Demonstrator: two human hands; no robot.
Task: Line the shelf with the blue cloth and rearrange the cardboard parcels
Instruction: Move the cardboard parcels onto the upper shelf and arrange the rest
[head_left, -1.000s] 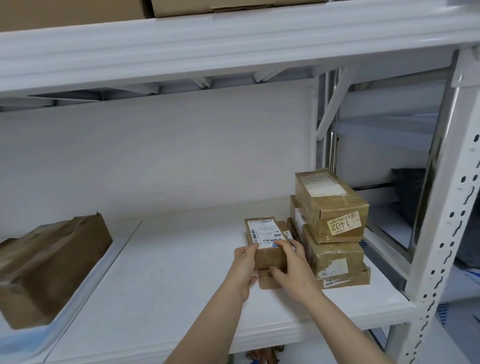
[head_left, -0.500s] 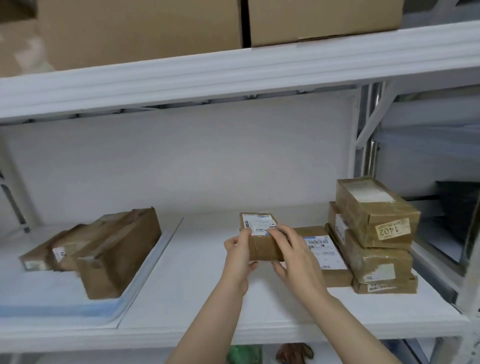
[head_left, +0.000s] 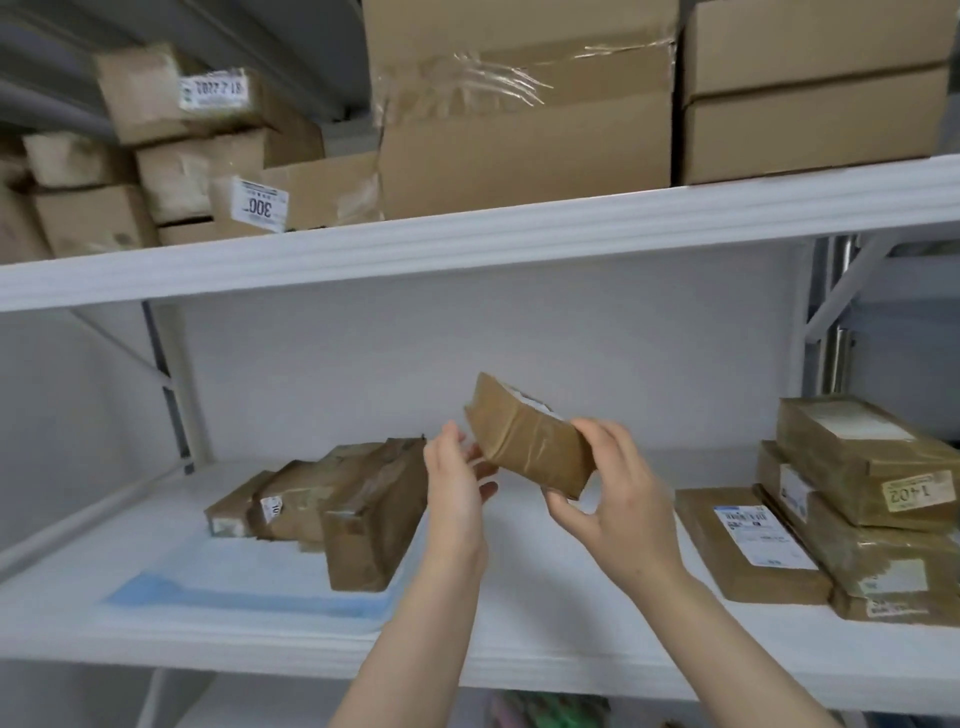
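Pinched between the thumb and fingers of my right grip, the small parcel hangs tilted in the air above the middle of the shelf, a taped face toward me and its label turned away. My left grip is loosely spread just beside the parcel's lower left edge; whether its fingertips touch the cardboard I cannot tell.

To the left, the blue cloth lies flat on the shelf board, with three leaning parcels propped together on it. To the right, a flat parcel lies on bare board just beside a stack of parcels.

The step in hand looks to be carrying the small parcel across to the row on the cloth. My hold is at one end only, so I would bring the left grip under the low edge to share the weight. Then I would turn the parcel to match the leaning row and set it down against the nearest one. Little cloth seems to show beyond that parcel, so I would place gently, neither shoving the row nor rucking the cloth's edge.
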